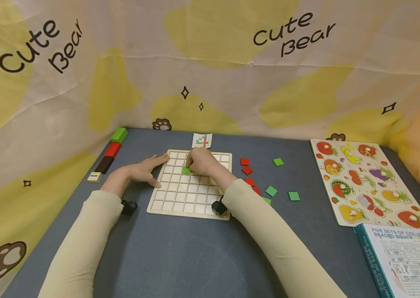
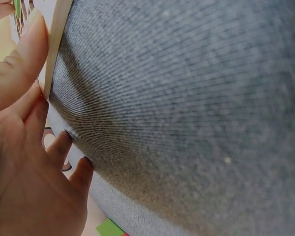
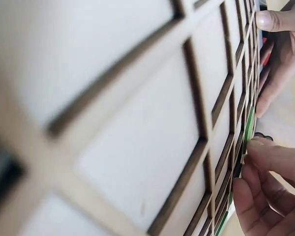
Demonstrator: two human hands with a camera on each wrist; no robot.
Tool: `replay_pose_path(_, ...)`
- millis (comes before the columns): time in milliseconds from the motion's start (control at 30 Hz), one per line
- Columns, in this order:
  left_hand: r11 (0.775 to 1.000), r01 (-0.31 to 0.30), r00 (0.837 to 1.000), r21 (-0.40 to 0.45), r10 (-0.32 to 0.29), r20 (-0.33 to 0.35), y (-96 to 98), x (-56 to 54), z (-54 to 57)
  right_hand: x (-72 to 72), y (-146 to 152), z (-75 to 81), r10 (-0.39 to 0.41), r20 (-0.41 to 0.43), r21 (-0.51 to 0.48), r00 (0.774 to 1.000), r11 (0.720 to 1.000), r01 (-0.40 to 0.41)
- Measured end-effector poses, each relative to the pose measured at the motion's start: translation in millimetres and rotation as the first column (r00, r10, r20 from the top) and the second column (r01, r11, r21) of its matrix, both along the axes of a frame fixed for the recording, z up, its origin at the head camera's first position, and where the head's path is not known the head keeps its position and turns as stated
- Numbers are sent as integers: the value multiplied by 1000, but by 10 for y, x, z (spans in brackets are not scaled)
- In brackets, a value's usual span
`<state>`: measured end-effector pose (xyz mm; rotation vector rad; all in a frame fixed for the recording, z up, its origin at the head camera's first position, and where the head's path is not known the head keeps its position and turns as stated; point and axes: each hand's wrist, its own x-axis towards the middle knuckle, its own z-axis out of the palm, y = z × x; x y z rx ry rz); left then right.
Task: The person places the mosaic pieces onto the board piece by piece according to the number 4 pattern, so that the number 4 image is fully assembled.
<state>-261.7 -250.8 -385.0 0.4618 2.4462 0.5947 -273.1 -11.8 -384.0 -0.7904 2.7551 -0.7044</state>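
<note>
A pale wooden grid board [image 1: 189, 215] with rows of white square cells lies on the table. My left hand [image 1: 140, 170] is spread at its left side, thumb and index finger touching the frame; the thumb [image 2: 32, 46] lies against the board's edge in the left wrist view. Over the upper middle cells, my right hand [image 1: 203, 161] pinches a green square tile [image 1: 186, 170] at the board's surface. In the right wrist view, the thumb tip meets the end of this green tile [image 3: 250, 128], with the other fingers curled below. More green [image 3: 222, 223] shows low on the board there.
Right of the board lie several red tiles [image 1: 245, 162] and green tiles [image 1: 294, 196]. A small pattern card [image 1: 202, 140] is behind it. Colored blocks [image 1: 113, 149] line the left edge. A fruit puzzle board [image 1: 373, 186] and a boxed set [image 1: 407, 256] occupy the right.
</note>
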Motion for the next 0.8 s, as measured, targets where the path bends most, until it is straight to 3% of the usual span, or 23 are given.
replay_pose_path(200, 1000, 30, 999, -5, -30, -30, -3, 14, 4, -11, 107, 71, 6, 35, -6, 999, 1000, -6)
replay_pose_path(333, 999, 40, 998, 2, -40, -48, 4, 19, -5, -98, 378, 126, -26, 38, -39, 999, 999, 28)
replay_pose_path(567, 1000, 18, 999, 3, -18, -39, 21, 16, -3, -328, 1317, 189, -78, 19, -61, 997, 995, 79)
replay_pose_path(800, 1000, 30, 998, 1, -30, -50, 18, 9, -3, -393, 2276, 238, -108, 148, -20, 983, 993, 113)
